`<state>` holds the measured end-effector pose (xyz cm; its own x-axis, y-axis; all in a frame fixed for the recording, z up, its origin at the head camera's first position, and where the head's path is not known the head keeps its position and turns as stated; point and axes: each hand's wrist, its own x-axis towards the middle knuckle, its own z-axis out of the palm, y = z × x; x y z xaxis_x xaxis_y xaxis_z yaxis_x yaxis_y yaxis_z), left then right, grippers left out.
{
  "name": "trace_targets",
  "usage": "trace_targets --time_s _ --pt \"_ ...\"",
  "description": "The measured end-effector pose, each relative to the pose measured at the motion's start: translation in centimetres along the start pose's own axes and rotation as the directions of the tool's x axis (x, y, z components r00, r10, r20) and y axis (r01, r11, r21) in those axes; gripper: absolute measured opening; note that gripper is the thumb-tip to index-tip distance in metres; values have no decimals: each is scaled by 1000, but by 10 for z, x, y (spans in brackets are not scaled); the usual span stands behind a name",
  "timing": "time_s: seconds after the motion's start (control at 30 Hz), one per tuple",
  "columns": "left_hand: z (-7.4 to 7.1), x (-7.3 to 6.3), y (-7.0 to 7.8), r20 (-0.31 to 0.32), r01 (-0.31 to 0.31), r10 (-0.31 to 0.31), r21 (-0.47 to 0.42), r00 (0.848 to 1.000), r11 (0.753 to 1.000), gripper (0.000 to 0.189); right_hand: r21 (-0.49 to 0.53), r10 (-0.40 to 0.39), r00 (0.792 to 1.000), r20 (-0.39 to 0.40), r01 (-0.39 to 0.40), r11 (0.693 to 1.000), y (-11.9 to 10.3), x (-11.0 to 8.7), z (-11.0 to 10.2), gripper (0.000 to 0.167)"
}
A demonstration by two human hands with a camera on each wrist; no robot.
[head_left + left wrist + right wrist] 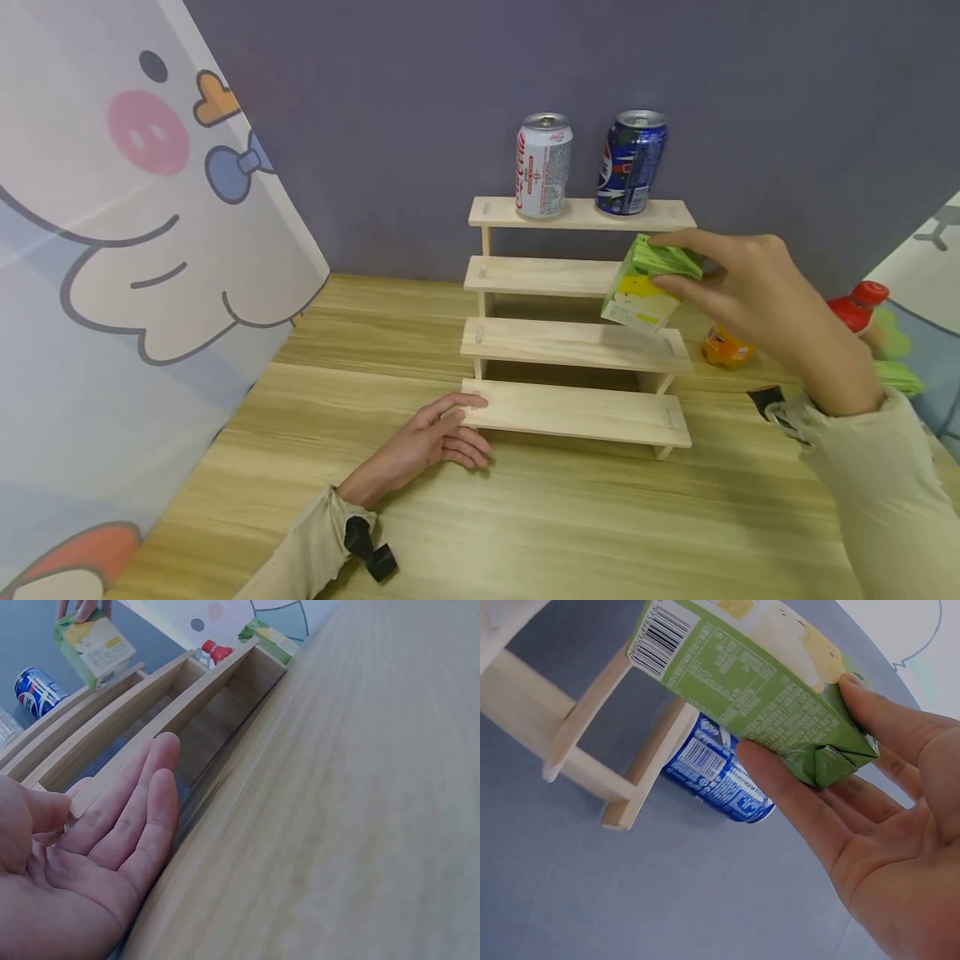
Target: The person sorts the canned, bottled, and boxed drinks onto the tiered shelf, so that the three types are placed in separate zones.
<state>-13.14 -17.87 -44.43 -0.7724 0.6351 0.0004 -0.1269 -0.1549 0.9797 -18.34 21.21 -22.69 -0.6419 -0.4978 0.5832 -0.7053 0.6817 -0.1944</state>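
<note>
My right hand [761, 287] pinches a green drink carton [639, 298] near its top, between thumb and fingers. The carton is tilted and overlaps the right part of the second and third steps in the head view; its barcode side shows in the right wrist view. At the lower left, my left hand [423, 442] grips the left end of the lowest step of a wooden four-step display rack [577, 408]. In the left wrist view, the thumb and index finger of that hand pinch the board's edge, while the other fingers extend below it.
On the top step stand a white Coca-Cola can [543, 171] and a blue Pepsi can [632, 167]. Right of the rack are an orange drink bottle [725, 348], a red-capped bottle [855, 308] and another green carton [897, 377]. A grey wall [390, 167] rises behind.
</note>
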Motion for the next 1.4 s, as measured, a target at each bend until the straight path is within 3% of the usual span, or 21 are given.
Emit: trace_targets --time_s 0.33,0.8,1.1,1.4 --pt "-1 -2 1 10 -10 10 -10 1000 1000 42 67 -84 996 -9 85 994 -10 37 9 41" --pt "-2 -1 1 12 -9 9 -9 1000 1000 42 208 -118 991 67 102 973 -19 92 47 36" --pt "-2 1 2 2 -7 7 1 1000 1000 42 203 -100 991 93 79 976 -17 109 62 36" --pt "-1 0 2 6 6 -6 -1 1000 1000 42 233 -32 999 44 21 972 -15 105 75 37"
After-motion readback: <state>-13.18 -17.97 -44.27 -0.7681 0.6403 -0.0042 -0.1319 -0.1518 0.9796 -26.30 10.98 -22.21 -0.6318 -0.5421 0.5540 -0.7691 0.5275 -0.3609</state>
